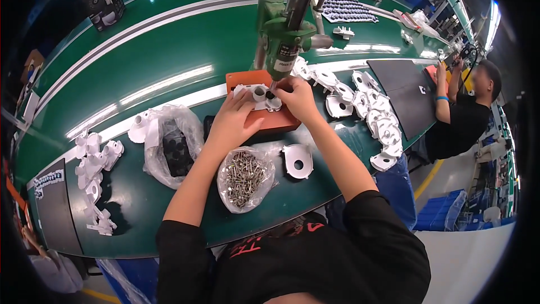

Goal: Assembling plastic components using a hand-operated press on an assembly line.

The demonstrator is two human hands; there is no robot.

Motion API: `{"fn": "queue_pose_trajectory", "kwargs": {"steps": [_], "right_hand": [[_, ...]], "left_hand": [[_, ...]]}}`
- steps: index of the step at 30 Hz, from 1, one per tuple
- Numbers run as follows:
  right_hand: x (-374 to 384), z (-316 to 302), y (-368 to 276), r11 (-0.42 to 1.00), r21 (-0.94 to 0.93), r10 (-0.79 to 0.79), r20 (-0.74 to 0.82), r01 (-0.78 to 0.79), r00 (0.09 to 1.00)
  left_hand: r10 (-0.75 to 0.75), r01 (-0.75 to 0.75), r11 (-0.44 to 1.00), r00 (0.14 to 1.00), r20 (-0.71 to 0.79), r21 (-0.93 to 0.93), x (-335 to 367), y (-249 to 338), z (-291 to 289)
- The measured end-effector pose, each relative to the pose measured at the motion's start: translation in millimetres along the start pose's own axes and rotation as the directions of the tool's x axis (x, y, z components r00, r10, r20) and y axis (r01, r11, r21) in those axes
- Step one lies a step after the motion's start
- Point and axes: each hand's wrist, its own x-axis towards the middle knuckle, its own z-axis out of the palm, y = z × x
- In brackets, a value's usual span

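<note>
A white plastic housing (258, 94) with round openings rests on an orange fixture (275, 122), below the head of a green upright machine (281, 50). Across the housing's left end lies my left hand (232, 117), fingers outstretched on it and thumb spread toward the fixture's front. My right hand (298, 100) is closed in a pinch over the housing's right side, close under the machine's tip; whatever sits between its fingertips is hidden. Between my forearms stand a clear bag of metal screws (245, 180) and a single white round cover (297, 161) with a central hole.
Left of my arm sits a plastic bag of black parts (175, 149), with white housings (91, 169) beyond it. More white covers (384, 126) pile up at right, beside a black mat (402, 98). A co-worker (472, 107) sits at the far right. Another dark mat (58, 214) lies far left.
</note>
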Motion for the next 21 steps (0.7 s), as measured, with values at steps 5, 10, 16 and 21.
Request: {"fn": "queue_pose_trajectory", "kwargs": {"steps": [5,10,16,21], "right_hand": [[2.4,0.2,11.0,0.997,-0.023,-0.077,-0.021,0.077,0.997],[1.3,1.8,11.8,0.995,0.012,-0.097,0.003,0.097,0.995],[-0.1,-2.0,33.2,0.930,0.003,-0.367,-0.060,0.368,0.928],[-3.7,0.8,35.3,0.889,-0.094,-0.456,-0.108,0.448,0.883]], "left_hand": [[-0.023,0.023,0.999,1.000,0.002,-0.046,3.0,-0.4,0.7],[-0.089,0.092,0.994,0.995,0.049,-0.053,3.2,1.6,-3.6],[-0.117,0.126,0.987,0.989,0.092,-0.096,7.1,4.9,-0.2],[-0.116,0.126,0.984,0.990,0.083,-0.124,6.2,10.0,0.4]]}}
